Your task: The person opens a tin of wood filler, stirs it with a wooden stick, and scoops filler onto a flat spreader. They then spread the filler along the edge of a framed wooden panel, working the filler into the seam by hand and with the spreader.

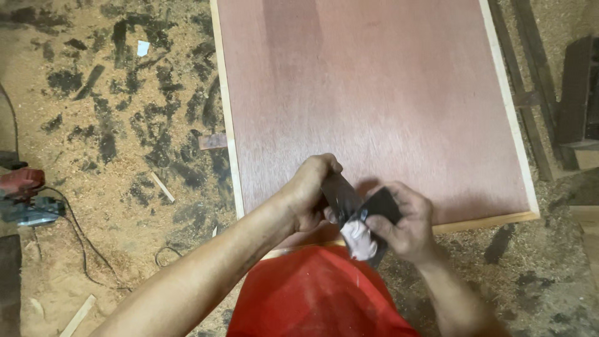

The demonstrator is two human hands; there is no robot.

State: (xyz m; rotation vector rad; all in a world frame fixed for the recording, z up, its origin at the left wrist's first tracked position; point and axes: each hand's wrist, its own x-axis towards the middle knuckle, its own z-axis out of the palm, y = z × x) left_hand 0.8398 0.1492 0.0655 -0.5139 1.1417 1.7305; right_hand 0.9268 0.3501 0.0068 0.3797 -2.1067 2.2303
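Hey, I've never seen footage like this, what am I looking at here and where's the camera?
There is one picture, taken by a camera worn on a person's head and looking straight down, so the two arms coming up from the bottom are that person's own. No machine is at work here, only bare hands. The left hand and the right hand meet over the near edge of a big reddish board with a pale wooden frame. Together they hold a dark flat piece, and a white lump sits between the fingers; I cannot tell what either is made of. The red at the bottom is the person's shirt. The floor is covered in sawdust, and a red power tool with a cord lies at the far left.
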